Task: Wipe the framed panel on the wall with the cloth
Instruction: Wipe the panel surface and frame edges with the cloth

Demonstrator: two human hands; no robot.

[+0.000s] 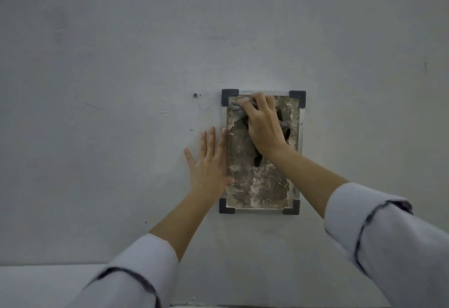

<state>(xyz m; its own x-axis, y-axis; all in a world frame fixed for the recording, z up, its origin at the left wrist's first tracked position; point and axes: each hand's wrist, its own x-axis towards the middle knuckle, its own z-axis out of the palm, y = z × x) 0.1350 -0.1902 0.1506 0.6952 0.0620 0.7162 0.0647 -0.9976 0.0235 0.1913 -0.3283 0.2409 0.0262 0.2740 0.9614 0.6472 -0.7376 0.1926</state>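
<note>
The wall (121,65) is carrying the framed panel (260,186), which is sitting just beside the left hand (209,162) and under the right hand (262,123). The left hand is lying flat and spread wide, its thumb side touching the panel's left edge; the right hand is closing on the cloth (237,108) and pressing it near the panel's top left corner. The mottled surface is looking flaky, so hard rubbing is likely risking scraping bits off. The black corner clips (229,96) are looking small, and a sideways push may be shifting the panel if the bracing hand is slipping. The bunched cloth may be snagging on a clip.
</note>
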